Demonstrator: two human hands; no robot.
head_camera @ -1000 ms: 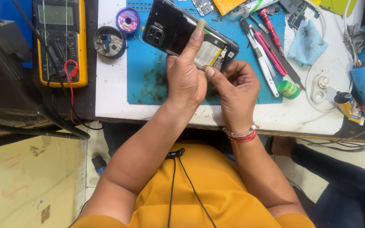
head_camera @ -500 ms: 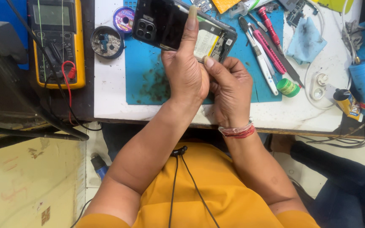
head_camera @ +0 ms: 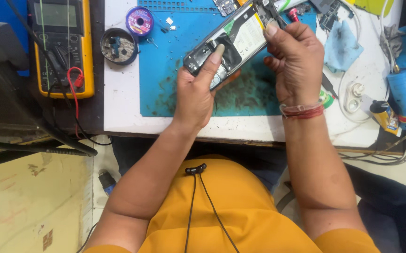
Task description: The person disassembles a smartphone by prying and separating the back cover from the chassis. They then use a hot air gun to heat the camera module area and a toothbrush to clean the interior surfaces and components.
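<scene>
The phone now shows its opened back, flipped since a moment ago — left hand grips its lower end, right hand pinches the two-o'clock end — above the blue mat, so its insides lie exposed for work.

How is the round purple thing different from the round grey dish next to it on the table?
The purple spool is smaller; the grey dish is wider. The purple spool is bright with a dark hole in its middle, while the grey dish is dull and holds small bits inside. The spool lies at the blue mat's edge; the dish sits on the white tabletop. Both are round and untouched by either hand.
</scene>
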